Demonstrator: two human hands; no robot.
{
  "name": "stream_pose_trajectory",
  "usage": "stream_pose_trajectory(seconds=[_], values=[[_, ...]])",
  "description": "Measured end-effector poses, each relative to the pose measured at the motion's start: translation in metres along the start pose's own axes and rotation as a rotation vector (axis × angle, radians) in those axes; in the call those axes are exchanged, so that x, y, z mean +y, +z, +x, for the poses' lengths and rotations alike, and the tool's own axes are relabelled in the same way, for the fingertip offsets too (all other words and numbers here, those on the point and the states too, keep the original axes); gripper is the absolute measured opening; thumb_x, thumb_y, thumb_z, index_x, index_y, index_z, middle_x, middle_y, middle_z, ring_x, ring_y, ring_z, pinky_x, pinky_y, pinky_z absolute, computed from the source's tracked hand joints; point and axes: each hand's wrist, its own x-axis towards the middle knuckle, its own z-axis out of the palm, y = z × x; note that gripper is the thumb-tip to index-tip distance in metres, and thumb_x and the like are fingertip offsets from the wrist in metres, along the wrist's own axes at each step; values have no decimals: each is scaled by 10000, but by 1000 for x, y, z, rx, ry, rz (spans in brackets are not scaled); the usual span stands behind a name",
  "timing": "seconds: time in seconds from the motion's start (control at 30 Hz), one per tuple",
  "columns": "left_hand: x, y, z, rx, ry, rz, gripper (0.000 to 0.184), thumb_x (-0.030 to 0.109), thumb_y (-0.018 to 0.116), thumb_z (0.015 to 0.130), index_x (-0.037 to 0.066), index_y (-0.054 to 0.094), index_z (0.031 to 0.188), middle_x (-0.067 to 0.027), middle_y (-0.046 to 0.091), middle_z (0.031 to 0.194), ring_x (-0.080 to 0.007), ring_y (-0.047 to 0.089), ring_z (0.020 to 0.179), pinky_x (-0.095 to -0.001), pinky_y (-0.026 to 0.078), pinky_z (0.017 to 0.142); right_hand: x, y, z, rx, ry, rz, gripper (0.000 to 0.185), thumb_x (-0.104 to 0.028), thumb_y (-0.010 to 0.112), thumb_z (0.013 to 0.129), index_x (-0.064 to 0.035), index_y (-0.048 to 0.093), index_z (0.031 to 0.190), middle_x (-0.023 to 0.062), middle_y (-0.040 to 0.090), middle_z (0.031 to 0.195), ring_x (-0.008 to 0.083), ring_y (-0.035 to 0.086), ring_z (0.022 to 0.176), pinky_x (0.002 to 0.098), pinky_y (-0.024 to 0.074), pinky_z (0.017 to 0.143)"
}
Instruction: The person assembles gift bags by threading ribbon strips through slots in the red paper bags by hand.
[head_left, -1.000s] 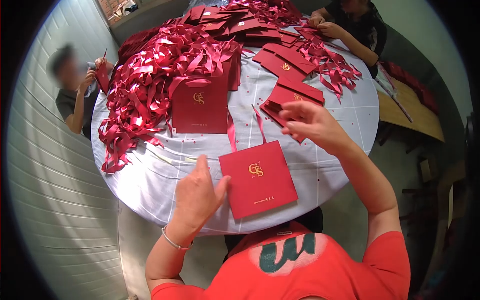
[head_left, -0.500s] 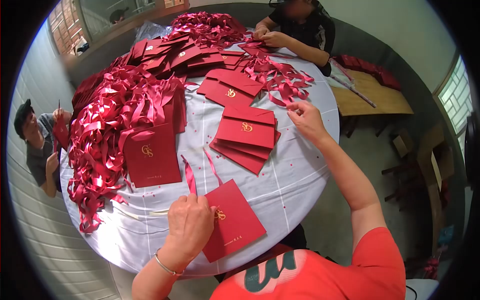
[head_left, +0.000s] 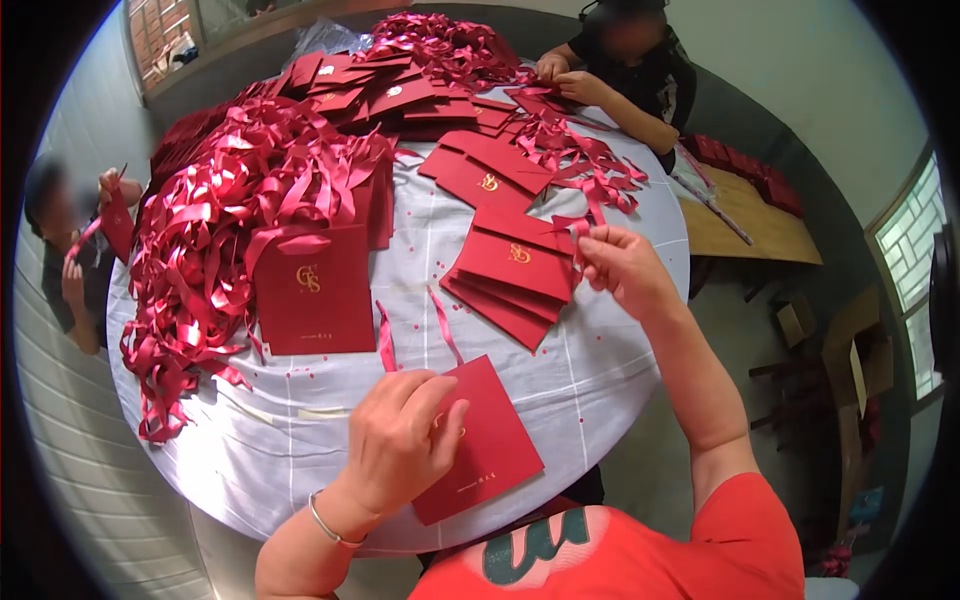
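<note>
My left hand (head_left: 400,435) is over a flat red paper bag (head_left: 490,450) at the table's near edge, fingers curved and thumb apart, with nothing seen in its grasp. It hides part of the bag's gold print. Two red ribbon ends (head_left: 445,325) stick out beyond the bag's top edge. My right hand (head_left: 625,265) pinches a red ribbon (head_left: 594,212) between thumb and fingertips, beside a small stack of red bags (head_left: 510,255). Loose ribbons (head_left: 600,172) lie just beyond that hand.
A heap of ribboned bags (head_left: 240,190) covers the round table's left side; more bags (head_left: 400,95) pile up behind. One person (head_left: 640,75) works across the table, another (head_left: 75,235) holds a bag at left. A wooden table (head_left: 750,215) stands at right.
My right hand has closed on a ribbon and drawn it nearer. My left hand has loosened its pinch at the bag's upper edge and lifted slightly. The view has shifted a little.
</note>
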Motion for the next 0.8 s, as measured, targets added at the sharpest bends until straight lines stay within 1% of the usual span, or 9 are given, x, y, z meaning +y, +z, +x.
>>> stream_pose_trajectory(seconds=[0.07,0.1,0.2,0.33,0.47,0.53,0.6,0.7,0.8], values=[[6,1,-4,-128,-210,-435,231,23,731,790,-18,664,1008,-142,681,911,-243,676,756,-315,554,674,6,22,-26,-121,16,80,160,-126,674,922,-10,646,1029,61,690,838,113,675,683,228,510,563],[9,1,-5,-156,-289,-564,253,14,692,847,-30,649,1092,-123,703,945,-158,681,749,-262,557,680,11,34,-38,-184,23,103,159,-116,670,922,-6,643,1034,71,694,857,129,690,706,246,529,575],[11,5,-9,-235,-411,-808,258,38,629,930,-27,619,1180,-66,702,974,-74,636,770,-240,547,685,23,70,-67,-275,50,115,110,-70,652,908,-9,645,999,88,673,905,147,675,739,243,534,577],[10,3,-8,-353,-674,-1011,167,75,577,975,-28,651,1084,-49,693,868,-44,597,668,-200,501,592,40,92,-84,-316,-34,111,78,-45,648,927,4,643,987,95,661,890,145,651,725,265,505,603],[1,4,-9,-323,-648,-1005,163,99,565,986,-31,657,1020,-35,684,810,-45,580,623,-193,478,553,40,88,-91,-282,-6,73,76,-56,662,920,3,653,967,79,662,815,131,629,680,264,496,595],[-3,7,-12,-348,-605,-987,178,116,546,997,-21,658,983,-30,677,794,-42,581,618,-184,464,527,29,81,-97,-340,145,-242,69,-66,675,913,-2,664,936,68,672,762,119,630,647,251,483,560],[-2,2,-7,-388,-667,-1002,183,126,539,1002,-15,655,984,-30,674,785,-40,585,619,-186,462,513,23,79,-109,-405,193,-234,100,-96,691,919,0,669,934,29,671,747,90,633,654,217,498,595],[3,2,-5,-463,-769,-1085,195,146,525,1013,-3,648,984,-31,673,776,-39,591,612,-190,457,487,25,84,-116,-244,51,-140,119,-107,701,914,6,668,937,16,672,762,68,615,657,219,495,589],[7,4,-9,-570,-770,-1193,218,188,518,1027,4,631,996,-42,678,777,-45,591,582,-191,449,460,41,85,-117,-267,-17,-199,116,-91,702,910,16,670,940,1,666,764,54,596,664,215,478,586]])
